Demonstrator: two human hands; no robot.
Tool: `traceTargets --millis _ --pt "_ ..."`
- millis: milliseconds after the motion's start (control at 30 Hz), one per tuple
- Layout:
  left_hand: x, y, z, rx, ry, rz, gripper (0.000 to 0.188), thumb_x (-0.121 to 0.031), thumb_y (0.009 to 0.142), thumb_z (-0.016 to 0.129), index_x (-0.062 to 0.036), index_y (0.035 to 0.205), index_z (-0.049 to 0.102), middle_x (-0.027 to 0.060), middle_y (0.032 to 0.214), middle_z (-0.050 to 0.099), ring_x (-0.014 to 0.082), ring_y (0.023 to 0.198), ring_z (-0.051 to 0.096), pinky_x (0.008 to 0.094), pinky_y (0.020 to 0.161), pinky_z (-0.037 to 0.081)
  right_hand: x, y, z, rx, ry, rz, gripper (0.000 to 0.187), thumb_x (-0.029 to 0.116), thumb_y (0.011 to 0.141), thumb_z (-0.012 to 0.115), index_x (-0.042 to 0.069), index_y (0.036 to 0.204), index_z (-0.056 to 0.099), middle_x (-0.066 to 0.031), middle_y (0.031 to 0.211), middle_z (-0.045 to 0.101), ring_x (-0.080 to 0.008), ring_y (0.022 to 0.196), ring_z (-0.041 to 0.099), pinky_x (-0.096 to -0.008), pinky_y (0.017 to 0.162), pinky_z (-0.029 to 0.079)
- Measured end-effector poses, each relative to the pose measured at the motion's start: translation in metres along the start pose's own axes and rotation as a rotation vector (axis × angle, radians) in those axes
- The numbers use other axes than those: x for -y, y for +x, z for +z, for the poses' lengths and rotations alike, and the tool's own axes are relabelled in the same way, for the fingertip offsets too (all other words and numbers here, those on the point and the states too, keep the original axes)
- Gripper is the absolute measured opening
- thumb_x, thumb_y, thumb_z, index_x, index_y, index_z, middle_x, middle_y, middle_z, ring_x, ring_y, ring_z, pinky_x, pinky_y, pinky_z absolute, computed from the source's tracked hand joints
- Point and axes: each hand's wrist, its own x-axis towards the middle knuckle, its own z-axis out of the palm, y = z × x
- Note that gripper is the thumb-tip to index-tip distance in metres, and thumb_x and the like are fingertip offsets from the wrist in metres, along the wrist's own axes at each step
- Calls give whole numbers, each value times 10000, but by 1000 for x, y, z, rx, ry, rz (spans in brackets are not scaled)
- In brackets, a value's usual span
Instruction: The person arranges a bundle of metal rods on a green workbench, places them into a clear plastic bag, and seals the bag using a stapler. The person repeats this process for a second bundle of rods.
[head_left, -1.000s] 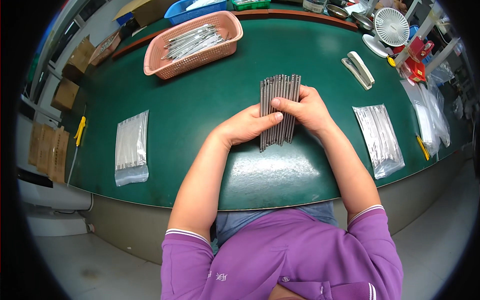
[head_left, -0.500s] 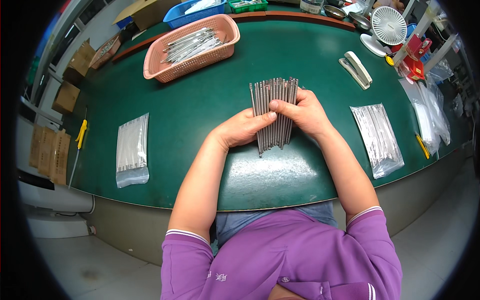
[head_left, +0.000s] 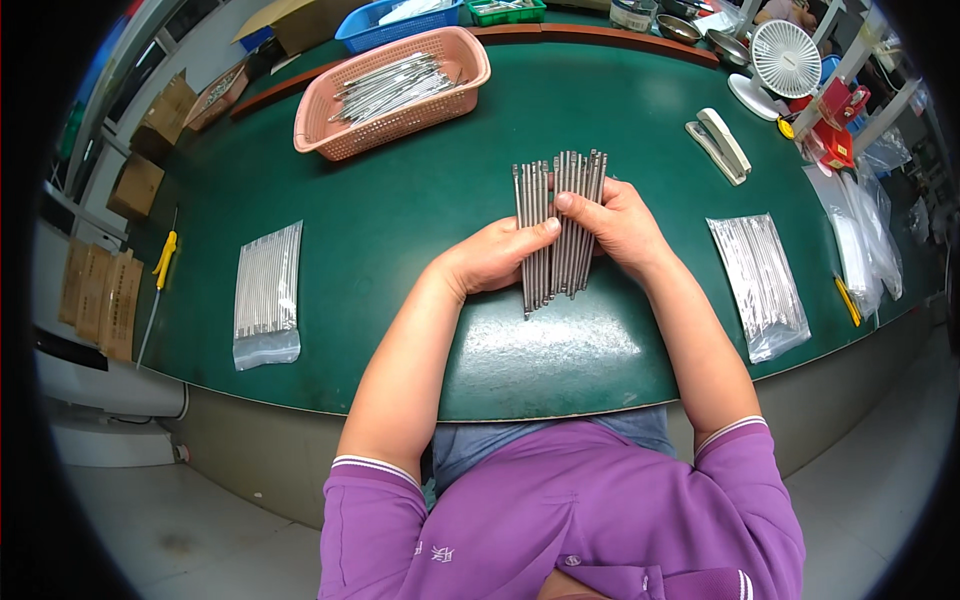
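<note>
Metal rods (head_left: 577, 245) fill left hand (head_left: 492, 254) and right hand (head_left: 622, 226), fingers closed round them; the bundle has since split.

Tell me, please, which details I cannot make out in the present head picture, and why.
- Finger grip of the left hand and right hand: head view, mostly hidden behind the rods.
- Exact rod count: head view, rods overlap and the hands cover some.
- Most of the floor of the basket: head view, covered by sticks.
- Far side of the blue tray: head view, cut off by the top edge.
</note>
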Motion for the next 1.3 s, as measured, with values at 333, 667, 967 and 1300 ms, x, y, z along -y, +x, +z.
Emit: traceTargets --millis 333,667,967,1300 --pt "2 3 -3 3 7 -13 435 -309 997 504 23 1279 498 132 1202 603 221 1058 611 374 941 493 1 -1 2 5 21 7 278 287 931 641 56 1083 661 -13 879 668 -73 732 617 -244 616 515" --pt "0 2 3 -38 175 28 438 -317 994 518 16 1278 509 101 1191 605 184 1056 598 338 940 485 -2 0 -6 24 -55 29 282 306 904 675 81 1075 663 1 827 659 -56 642 589 -213 507 467" --pt "-16 -12 16 60 402 75 398 -279 969 578 -20 1269 542 60 1191 598 148 1084 550 314 946 458 2 -8 -13 147 -187 -202 604 207 773 799 26 1293 551 -55 1110 669 -158 1012 625 -326 912 499" --pt "-4 -4 55 9 707 266 196 -10 802 641 -2 996 617 109 946 684 207 887 664 343 783 534 19 -28 13 357 -14 -367 197 188 762 785 84 740 620 -8 782 652 -248 1137 590 -478 1130 245"
